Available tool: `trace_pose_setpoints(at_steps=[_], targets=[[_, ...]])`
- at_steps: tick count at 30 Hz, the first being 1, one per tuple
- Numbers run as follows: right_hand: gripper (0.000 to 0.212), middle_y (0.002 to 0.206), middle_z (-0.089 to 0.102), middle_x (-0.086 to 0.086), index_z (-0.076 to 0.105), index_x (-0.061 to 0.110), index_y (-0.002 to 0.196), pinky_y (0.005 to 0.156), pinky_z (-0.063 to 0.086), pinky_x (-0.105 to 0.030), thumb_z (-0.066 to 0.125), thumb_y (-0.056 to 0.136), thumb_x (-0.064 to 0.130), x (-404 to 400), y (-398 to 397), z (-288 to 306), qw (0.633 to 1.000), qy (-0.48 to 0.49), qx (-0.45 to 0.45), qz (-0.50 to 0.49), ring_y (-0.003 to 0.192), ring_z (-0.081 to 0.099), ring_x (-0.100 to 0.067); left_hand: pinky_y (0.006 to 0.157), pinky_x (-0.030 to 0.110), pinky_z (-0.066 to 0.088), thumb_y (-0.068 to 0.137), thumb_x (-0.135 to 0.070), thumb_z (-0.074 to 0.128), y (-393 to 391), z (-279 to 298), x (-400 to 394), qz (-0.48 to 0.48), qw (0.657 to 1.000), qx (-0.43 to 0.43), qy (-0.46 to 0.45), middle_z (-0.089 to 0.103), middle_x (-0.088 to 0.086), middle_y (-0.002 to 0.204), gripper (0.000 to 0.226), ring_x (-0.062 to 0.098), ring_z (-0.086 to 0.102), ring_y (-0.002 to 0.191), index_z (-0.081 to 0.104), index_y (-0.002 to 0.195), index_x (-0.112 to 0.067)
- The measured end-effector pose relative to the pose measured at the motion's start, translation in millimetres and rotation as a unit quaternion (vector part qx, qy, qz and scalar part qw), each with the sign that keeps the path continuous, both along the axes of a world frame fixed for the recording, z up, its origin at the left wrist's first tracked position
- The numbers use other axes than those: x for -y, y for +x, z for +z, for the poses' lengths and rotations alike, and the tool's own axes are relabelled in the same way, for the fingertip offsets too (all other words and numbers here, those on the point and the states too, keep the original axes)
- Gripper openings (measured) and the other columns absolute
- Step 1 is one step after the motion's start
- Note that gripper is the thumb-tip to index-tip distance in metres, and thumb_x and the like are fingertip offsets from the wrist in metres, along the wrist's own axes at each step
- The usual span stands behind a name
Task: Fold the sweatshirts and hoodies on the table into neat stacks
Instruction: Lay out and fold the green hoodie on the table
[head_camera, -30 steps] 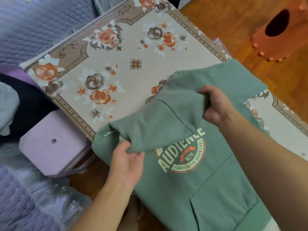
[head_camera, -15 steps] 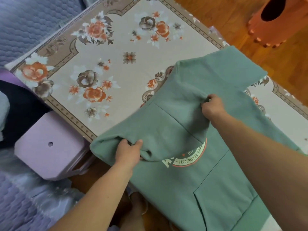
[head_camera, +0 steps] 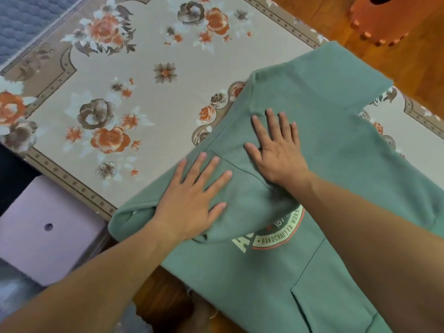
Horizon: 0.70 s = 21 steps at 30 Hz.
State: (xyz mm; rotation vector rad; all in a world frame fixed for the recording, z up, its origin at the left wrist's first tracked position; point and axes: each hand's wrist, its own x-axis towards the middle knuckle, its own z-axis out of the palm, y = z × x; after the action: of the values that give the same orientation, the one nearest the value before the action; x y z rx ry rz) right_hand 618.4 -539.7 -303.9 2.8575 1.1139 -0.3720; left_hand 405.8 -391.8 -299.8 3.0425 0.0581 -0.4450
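Tablecloth [head_camera: 149,92] with a floral print covers the table and takes up most of the view; on its near right part lies one green hoodie [head_camera: 336,145], front up, its lower body hanging past the near edge toward the person. The hood [head_camera: 252,195] is turned down over the chest and hides the top of the round printed logo [head_camera: 278,234]. Both palms press flat on that folded hood: the left hand [head_camera: 192,200] with fingers spread apart, gripping nothing, and the right hand [head_camera: 276,150] just beside it, also splayed and empty. The main risk, as I judge it, is slippage: so much cloth hangs off the edge that its weight may drag the hoodie down once the pressure lifts, undoing the fold. The thick hood may also spring up and leave a lumpy bundle. Count: one hoodie in clear view, two hands, one lilac stool [head_camera: 43,234] at the left, one orange stool [head_camera: 384,18] on the wooden floor at the top right. No finished stack shows yet.
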Motion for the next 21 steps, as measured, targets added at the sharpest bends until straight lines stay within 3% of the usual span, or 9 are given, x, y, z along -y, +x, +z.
trace_pose_setpoints(at_steps=[4,6,8,10,11,13,16,18,21], targets=[[0.071,0.169,0.005,-0.007,0.013,0.031,0.161,0.124,0.001,-0.054,0.025,0.099,0.064,6.7,-7.9,-5.5,1.000,0.016,0.004,-0.018,0.155,0.001,-0.034,0.124,0.060,0.003,0.099,-0.066,0.020,1.1,2.7,3.2,0.000,1.000,-0.028,0.009,0.002,0.007,0.171,0.072,0.034,-0.008,0.158,0.008,0.163,-0.035],[0.074,0.170,0.003,-0.005,0.011,0.033,0.161,0.124,0.002,-0.053,0.024,0.096,0.066,8.7,-4.8,1.2,0.999,0.001,-0.028,-0.023,0.156,0.000,-0.032,0.121,0.061,0.013,0.093,-0.064,0.033,12.3,17.8,5.6,0.012,0.999,-0.044,0.013,0.026,0.012,0.167,0.071,0.038,0.013,0.155,0.033,0.158,-0.033],[0.072,0.170,0.001,-0.003,0.011,0.035,0.161,0.125,0.002,-0.050,0.025,0.097,0.067,2.9,13.6,13.6,0.994,-0.003,-0.107,-0.028,0.156,0.000,-0.028,0.112,0.059,0.029,0.083,-0.056,0.044,36.1,36.7,9.3,0.028,0.999,-0.031,0.000,0.056,0.015,0.137,0.057,0.040,0.042,0.133,0.063,0.127,-0.026],[0.068,0.168,0.019,-0.005,0.027,0.027,0.159,0.125,0.011,-0.043,0.031,0.100,0.061,1.5,37.0,37.3,0.981,0.056,-0.179,-0.056,0.154,0.016,-0.027,0.100,0.053,0.037,0.081,-0.049,0.046,66.1,48.5,18.0,0.032,0.999,0.021,-0.022,0.061,0.014,0.113,0.043,0.036,0.051,0.111,0.069,0.101,-0.019],[0.066,0.162,0.033,-0.009,0.038,0.020,0.154,0.123,0.019,-0.039,0.033,0.100,0.057,5.8,48.9,49.6,0.975,0.108,-0.179,-0.079,0.150,0.028,-0.027,0.097,0.051,0.039,0.081,-0.045,0.046,84.0,52.5,22.4,0.026,0.998,0.055,-0.035,0.062,0.014,0.113,0.041,0.036,0.052,0.109,0.069,0.099,-0.017],[0.055,0.145,0.053,-0.013,0.053,0.011,0.141,0.115,0.030,-0.036,0.043,0.100,0.046,26.5,80.0,67.9,0.962,0.193,-0.127,-0.144,0.136,0.046,-0.029,0.101,0.051,0.040,0.083,-0.043,0.045,124.4,50.4,30.3,0.008,0.993,0.107,-0.049,0.059,0.017,0.130,0.047,0.038,0.051,0.123,0.068,0.115,-0.017],[0.040,0.135,0.060,-0.015,0.060,0.009,0.133,0.108,0.039,-0.037,0.052,0.100,0.029,77.1,133.4,76.3,0.942,0.196,-0.073,-0.261,0.127,0.054,-0.031,0.121,0.056,0.025,0.092,-0.050,0.036,181.5,28.4,35.6,0.023,0.994,0.101,-0.044,0.036,0.017,0.161,0.064,0.041,0.029,0.149,0.049,0.150,-0.027],[0.038,0.130,0.061,-0.016,0.061,0.007,0.131,0.098,0.045,-0.037,0.052,0.097,0.022,109.2,167.5,75.6,0.922,0.190,-0.051,-0.332,0.117,0.059,-0.031,0.126,0.055,0.010,0.096,-0.056,0.026,201.4,6.9,34.6,0.049,0.996,0.067,-0.016,0.023,0.014,0.168,0.066,0.040,0.017,0.154,0.034,0.158,-0.034],[0.034,0.120,0.064,-0.014,0.061,0.004,0.127,0.086,0.049,-0.038,0.054,0.096,0.015,140.6,208.8,71.2,0.865,0.218,-0.052,-0.449,0.100,0.060,-0.029,0.126,0.055,0.008,0.097,-0.058,0.025,206.3,-12.3,34.2,0.068,0.996,0.061,0.019,0.025,0.013,0.167,0.067,0.037,0.019,0.154,0.032,0.159,-0.035]])
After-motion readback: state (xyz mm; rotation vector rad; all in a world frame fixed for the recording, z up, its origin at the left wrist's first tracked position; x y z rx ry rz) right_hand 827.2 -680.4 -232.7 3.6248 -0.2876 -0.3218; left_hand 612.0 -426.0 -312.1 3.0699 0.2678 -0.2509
